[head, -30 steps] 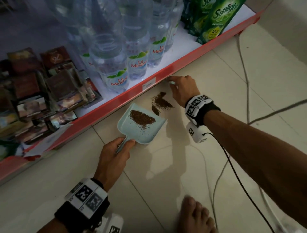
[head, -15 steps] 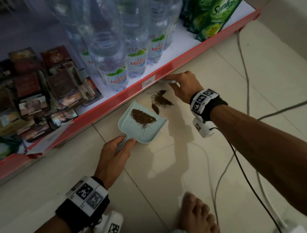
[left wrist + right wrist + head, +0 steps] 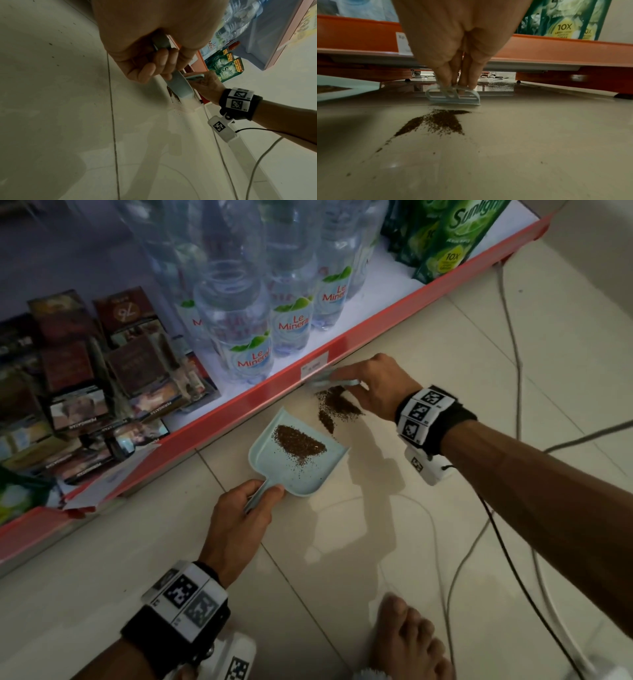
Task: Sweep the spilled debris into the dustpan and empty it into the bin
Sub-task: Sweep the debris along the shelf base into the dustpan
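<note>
Left hand (image 3: pixel 236 517) fingers clamped on handle of pale blue dustpan (image 3: pixel 298 470), flat on tiled floor (image 3: pixel 428 344); brown debris (image 3: pixel 339 407) lies at the pan's 1 o'clock, some already inside; right hand (image 3: pixel 375 386) fingers pinch small blue brush (image 3: pixel 453 96) at red shelf edge (image 3: pixel 342 344), 12 o'clock of the debris.

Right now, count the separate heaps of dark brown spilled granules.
2: one heap inside the pale blue plastic dustpan at, one on the tiled floor by the right hand at. Stray grains may hide under the shelf.
</note>
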Demonstrator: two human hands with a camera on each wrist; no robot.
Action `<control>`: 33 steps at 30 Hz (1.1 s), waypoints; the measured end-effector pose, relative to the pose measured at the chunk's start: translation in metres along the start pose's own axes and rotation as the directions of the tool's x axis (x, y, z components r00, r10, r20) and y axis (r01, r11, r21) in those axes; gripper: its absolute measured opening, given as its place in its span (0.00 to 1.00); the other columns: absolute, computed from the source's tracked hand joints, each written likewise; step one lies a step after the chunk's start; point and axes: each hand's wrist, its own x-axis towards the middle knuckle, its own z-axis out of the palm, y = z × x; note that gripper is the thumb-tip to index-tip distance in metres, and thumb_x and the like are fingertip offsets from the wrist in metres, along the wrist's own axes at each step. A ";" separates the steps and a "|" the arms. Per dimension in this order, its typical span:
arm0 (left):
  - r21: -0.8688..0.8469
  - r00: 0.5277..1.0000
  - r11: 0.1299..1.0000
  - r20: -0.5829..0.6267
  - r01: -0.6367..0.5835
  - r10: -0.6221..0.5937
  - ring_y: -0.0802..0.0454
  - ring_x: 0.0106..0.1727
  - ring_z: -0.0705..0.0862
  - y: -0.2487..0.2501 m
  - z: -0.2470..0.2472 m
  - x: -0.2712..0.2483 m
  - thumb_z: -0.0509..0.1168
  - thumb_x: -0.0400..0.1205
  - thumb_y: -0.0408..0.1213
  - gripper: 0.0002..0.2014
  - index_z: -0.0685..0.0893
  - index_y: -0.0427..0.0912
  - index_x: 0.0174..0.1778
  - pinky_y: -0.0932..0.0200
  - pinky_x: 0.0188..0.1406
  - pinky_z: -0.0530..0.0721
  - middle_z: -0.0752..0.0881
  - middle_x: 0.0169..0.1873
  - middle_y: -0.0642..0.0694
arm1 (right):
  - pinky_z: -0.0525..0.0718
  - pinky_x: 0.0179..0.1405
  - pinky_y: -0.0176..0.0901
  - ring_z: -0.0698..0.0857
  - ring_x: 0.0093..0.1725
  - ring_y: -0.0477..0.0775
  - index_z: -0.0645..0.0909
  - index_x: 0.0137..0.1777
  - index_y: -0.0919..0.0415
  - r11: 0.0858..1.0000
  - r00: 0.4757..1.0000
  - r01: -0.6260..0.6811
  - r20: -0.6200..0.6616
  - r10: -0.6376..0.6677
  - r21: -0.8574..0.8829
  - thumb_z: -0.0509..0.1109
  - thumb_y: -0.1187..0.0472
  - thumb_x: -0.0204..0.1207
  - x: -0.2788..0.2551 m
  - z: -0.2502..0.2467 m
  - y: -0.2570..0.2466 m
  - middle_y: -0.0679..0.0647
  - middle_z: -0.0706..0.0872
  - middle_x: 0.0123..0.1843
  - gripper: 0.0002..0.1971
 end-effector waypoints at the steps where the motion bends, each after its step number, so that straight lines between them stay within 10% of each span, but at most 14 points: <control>1: 0.000 1.000 1.000 -0.001 -0.001 0.001 0.55 0.24 0.66 0.000 -0.001 -0.001 0.68 0.82 0.45 0.18 0.83 0.29 0.44 0.63 0.20 0.65 0.69 0.21 0.53 | 0.77 0.48 0.34 0.91 0.42 0.64 0.88 0.64 0.60 1.000 0.998 -0.016 0.056 0.017 -0.003 0.68 0.68 0.81 -0.001 0.000 0.001 0.60 0.93 0.53 0.15; 11: 0.001 1.000 1.000 0.005 -0.019 0.019 0.54 0.25 0.66 0.000 -0.001 0.002 0.68 0.82 0.46 0.19 0.82 0.29 0.44 0.62 0.22 0.65 0.69 0.22 0.51 | 0.73 0.56 0.27 0.85 0.51 0.54 0.87 0.65 0.59 0.990 0.981 0.143 -0.134 -0.141 0.003 0.69 0.73 0.79 0.001 -0.017 0.003 0.58 0.91 0.59 0.18; 18: -0.009 1.000 1.000 0.013 -0.020 0.020 0.56 0.23 0.66 0.001 0.000 0.001 0.68 0.82 0.45 0.16 0.83 0.33 0.41 0.63 0.20 0.66 0.70 0.21 0.54 | 0.85 0.49 0.44 0.92 0.45 0.65 0.88 0.63 0.61 1.000 0.996 0.014 0.092 -0.014 0.005 0.69 0.67 0.81 -0.015 -0.008 0.004 0.59 0.93 0.54 0.13; 24: 0.013 1.000 1.000 0.005 -0.016 0.016 0.57 0.22 0.67 0.000 0.004 0.002 0.68 0.81 0.45 0.16 0.84 0.33 0.42 0.65 0.19 0.67 0.71 0.20 0.56 | 0.86 0.49 0.48 0.90 0.43 0.68 0.88 0.61 0.63 0.988 0.974 -0.134 -0.197 0.116 -0.082 0.66 0.67 0.82 -0.023 -0.027 0.027 0.61 0.93 0.51 0.13; 27: 0.024 1.000 1.000 0.019 -0.018 0.018 0.57 0.23 0.68 0.002 0.006 0.002 0.68 0.82 0.46 0.16 0.85 0.33 0.43 0.64 0.20 0.67 0.71 0.20 0.56 | 0.84 0.52 0.51 0.89 0.47 0.70 0.87 0.63 0.63 0.937 0.942 -0.326 -0.125 0.312 -0.122 0.64 0.66 0.82 -0.018 -0.022 0.031 0.66 0.92 0.50 0.14; 33: 0.038 1.000 0.999 0.017 -0.013 0.013 0.57 0.22 0.67 0.001 0.005 -0.004 0.68 0.82 0.45 0.16 0.82 0.33 0.39 0.61 0.22 0.67 0.70 0.20 0.56 | 0.85 0.48 0.50 0.88 0.42 0.64 0.88 0.61 0.58 0.967 0.966 -0.254 0.050 0.254 -0.004 0.66 0.64 0.82 -0.036 0.000 -0.015 0.59 0.93 0.47 0.13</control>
